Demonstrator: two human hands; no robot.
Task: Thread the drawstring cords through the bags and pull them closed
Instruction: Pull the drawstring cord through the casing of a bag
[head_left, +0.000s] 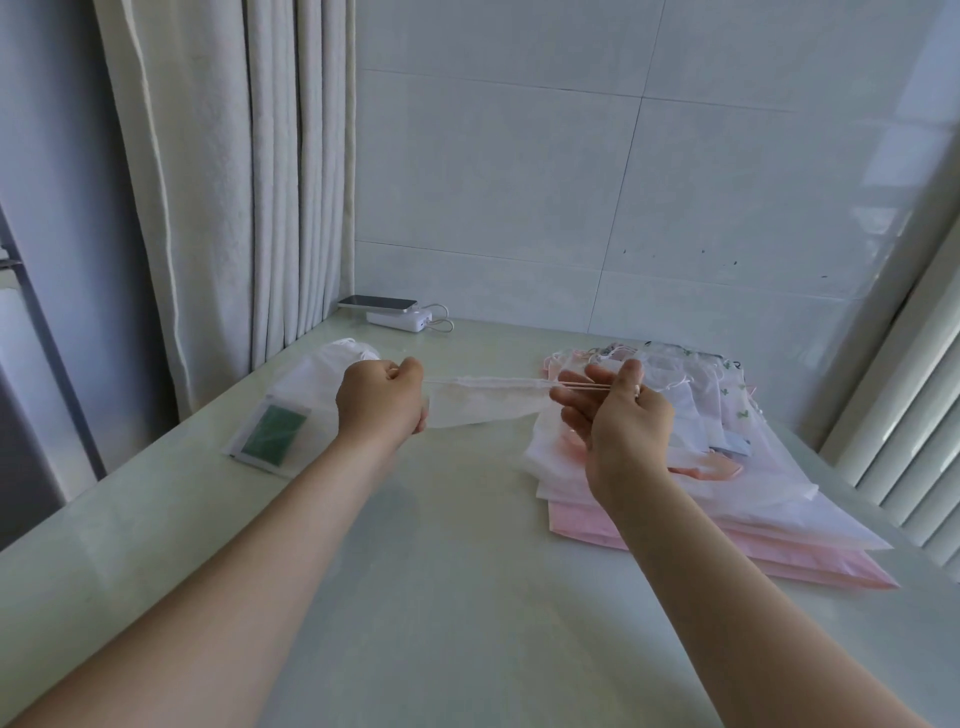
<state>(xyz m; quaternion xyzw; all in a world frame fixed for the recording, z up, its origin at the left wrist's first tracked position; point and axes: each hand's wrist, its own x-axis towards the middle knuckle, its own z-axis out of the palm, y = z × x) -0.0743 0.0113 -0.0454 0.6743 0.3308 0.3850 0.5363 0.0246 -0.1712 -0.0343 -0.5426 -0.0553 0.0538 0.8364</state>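
Both forearms reach out over the bare bench (441, 545) nearest me, and my hands hold one bag in the air between them. My left hand (382, 397) is curled in a fist round the left end of the bag (483, 405); whether a cord end is also inside that fist I cannot tell. My right hand (618, 415) pinches the doubled cord (582, 385) under the thumb, the other fingers loosely spread. The cord comes out of the right end of the bag's channel, and the sheer cloth hangs slack below a taut top edge.

I judge this to be the closing pull. To do it well I should draw the cord straight out along the line of the channel, not upward, while the left hand anchors the cloth, so the mouth gathers evenly and the thin fabric does not tear. Pulling both strands together should stop one slipping back in.

Right of and under my right hand lies the pile (779, 467) of pink and white bags. Left of my left hand lies a packet (272, 428) with a green insert, and just beyond that hand a bunched white bag (311, 374). Well beyond, at the wall, a phone (376, 302) rests on a charger (400, 318).
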